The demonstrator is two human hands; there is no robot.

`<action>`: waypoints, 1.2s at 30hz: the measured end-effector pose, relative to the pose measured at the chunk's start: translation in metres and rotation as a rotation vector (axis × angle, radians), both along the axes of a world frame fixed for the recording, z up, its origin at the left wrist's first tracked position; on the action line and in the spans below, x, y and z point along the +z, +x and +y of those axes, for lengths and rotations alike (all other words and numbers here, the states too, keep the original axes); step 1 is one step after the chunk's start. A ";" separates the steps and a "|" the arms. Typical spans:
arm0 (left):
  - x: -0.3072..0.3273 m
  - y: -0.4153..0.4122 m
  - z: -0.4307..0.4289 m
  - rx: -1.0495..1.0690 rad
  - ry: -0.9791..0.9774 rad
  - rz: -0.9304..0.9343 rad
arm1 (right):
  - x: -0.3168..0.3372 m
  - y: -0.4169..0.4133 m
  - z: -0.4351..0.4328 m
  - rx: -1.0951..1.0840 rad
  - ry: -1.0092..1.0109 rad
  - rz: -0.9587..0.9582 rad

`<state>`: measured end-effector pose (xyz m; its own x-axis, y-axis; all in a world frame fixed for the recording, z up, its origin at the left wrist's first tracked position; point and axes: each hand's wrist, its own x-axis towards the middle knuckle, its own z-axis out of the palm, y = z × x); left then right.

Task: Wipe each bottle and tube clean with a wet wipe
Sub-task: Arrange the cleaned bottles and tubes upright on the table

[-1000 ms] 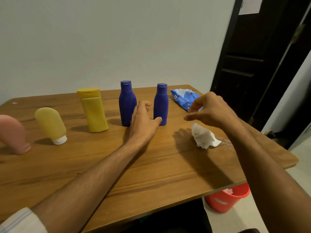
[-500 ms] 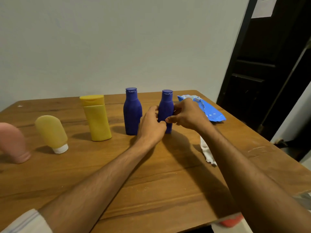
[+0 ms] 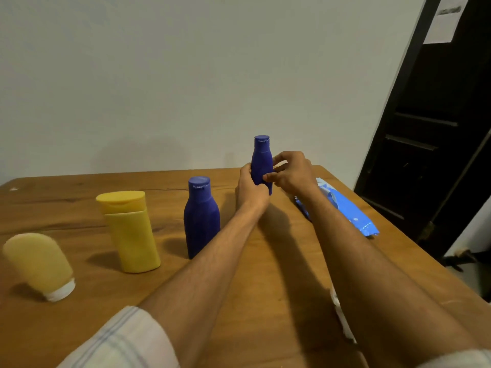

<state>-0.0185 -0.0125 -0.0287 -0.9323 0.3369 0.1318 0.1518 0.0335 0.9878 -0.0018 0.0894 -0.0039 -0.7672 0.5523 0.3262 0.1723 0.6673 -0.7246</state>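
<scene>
Near the far edge of the table (image 3: 58, 211), the left hand (image 3: 251, 188) curls round the lower body of an upright blue bottle (image 3: 261, 162); the right hand (image 3: 293, 173) pinches its side.

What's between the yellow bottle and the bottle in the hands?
A second blue bottle stands upright there, in the head view.

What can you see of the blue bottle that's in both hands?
The blue bottle is dark blue and looks like matte plastic, with rounded shoulders, a narrow neck and a matching flip cap that is shut. It is upright, above the far part of the table. The left hand grips its lower body and the right hand pinches its side. The left hand hides whether its base rests on the wood.
</scene>
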 end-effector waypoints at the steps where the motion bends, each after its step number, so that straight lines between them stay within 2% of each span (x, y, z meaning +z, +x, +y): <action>1: 0.000 -0.005 0.006 0.015 0.018 -0.016 | -0.001 -0.006 0.005 0.003 -0.002 -0.001; 17: -0.016 -0.036 0.044 0.099 0.008 -0.060 | -0.027 -0.051 0.039 0.013 -0.093 -0.028; 26: -0.006 -0.030 0.044 0.130 -0.038 -0.105 | -0.018 -0.047 0.036 0.023 -0.064 -0.103; 32: 0.003 -0.014 0.040 0.199 -0.060 -0.097 | -0.004 -0.037 0.035 -0.080 -0.082 -0.087; 36: 0.012 0.012 0.033 0.242 -0.036 0.022 | 0.014 -0.018 0.032 -0.181 -0.056 -0.006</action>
